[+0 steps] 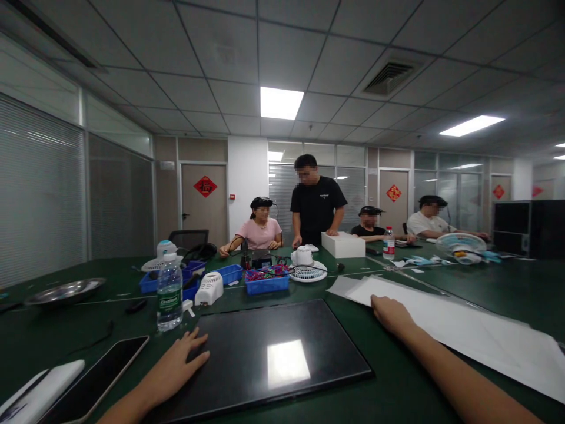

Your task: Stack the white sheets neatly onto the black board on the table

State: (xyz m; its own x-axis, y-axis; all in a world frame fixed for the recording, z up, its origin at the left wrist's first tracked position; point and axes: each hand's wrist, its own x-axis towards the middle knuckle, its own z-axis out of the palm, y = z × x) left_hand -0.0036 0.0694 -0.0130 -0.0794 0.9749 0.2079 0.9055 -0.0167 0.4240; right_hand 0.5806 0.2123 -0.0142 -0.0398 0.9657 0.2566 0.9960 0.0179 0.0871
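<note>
A large black glossy panel (273, 353) lies flat on the green table (66, 318) right in front of me. My left hand (176, 368) rests open and flat on the panel's near left edge, fingers spread. My right hand (388, 312) sits past the panel's far right corner, on the table at the edge of a big white sheet (468, 330); its fingers are curled under and hidden from me.
A water bottle (169, 292), a black phone (95, 383) and a white device (39, 391) lie at left. Blue trays (266, 282), small fan parts (308, 268) and a white box (343, 244) stand farther back. Several people are at the far end.
</note>
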